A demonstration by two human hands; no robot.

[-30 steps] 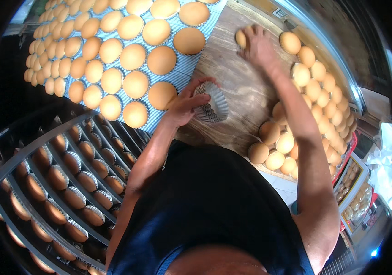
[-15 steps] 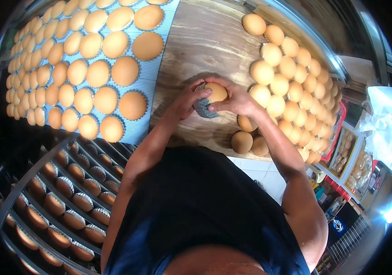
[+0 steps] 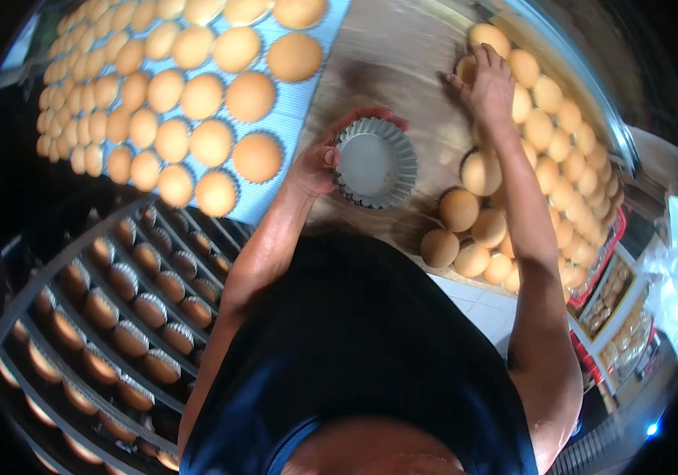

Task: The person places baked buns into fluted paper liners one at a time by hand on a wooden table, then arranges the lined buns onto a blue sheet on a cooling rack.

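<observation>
My left hand (image 3: 319, 168) grips a round fluted metal baking tin (image 3: 372, 165), thumb at its rim and fingers behind it. The tin's open side faces up with no cake in it; whether other tins are nested beneath is hidden. My right hand (image 3: 491, 91) reaches to the far right, its thumb and fingers around a round golden cake (image 3: 466, 69) at the edge of the group of unmoulded cakes (image 3: 539, 129). That cake is partly covered by my fingers. It lies near another cake (image 3: 489, 38) at the far end of the group.
On the left, a blue ribbed sheet (image 3: 317, 107) bears rows of cakes (image 3: 257, 157) in fluted tins. A dark metal rack (image 3: 18, 305) with more cakes in tins stands at the lower left. The wooden table (image 3: 371, 63) lies between. Clear plastic bags (image 3: 668, 277) hang at the right.
The cake has left its tin. My right hand has carried it away to the far right, while my left hand keeps the tin near the middle. The whole view has shifted.
</observation>
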